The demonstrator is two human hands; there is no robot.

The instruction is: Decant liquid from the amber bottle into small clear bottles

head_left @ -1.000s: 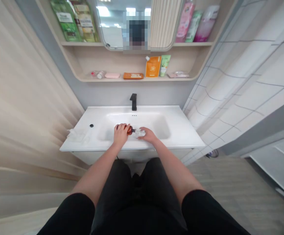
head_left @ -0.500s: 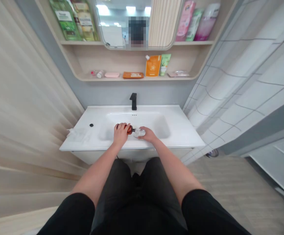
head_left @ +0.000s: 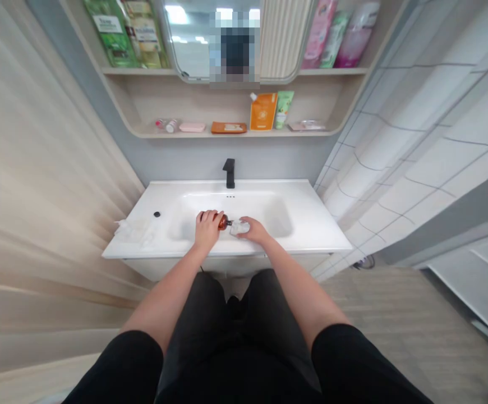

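Observation:
Over the sink basin (head_left: 269, 205), my left hand (head_left: 206, 227) is wrapped round a brown bottle (head_left: 224, 223). The bottle lies on its side, its dark narrow neck pointing right. My right hand (head_left: 253, 230) is closed on a small whitish, partly clear thing (head_left: 239, 227), held right at the bottle's mouth. Its exact kind is too small to make out, and I cannot tell whether the two touch. A small round black cap (head_left: 157, 214) sits on the counter to the left of the basin.
A black faucet (head_left: 229, 174) stands behind the basin. Crumpled clear plastic (head_left: 134, 231) lies on the counter's left end. Above, a shelf (head_left: 202, 136) carries an orange pouch (head_left: 263, 112), a green tube (head_left: 284, 110) and small packets. Curtains (head_left: 50, 168) hang at the left.
The camera view has shifted very slightly. Both hands keep the same hold, and the bottle and whitish thing stay in nearly the same place.

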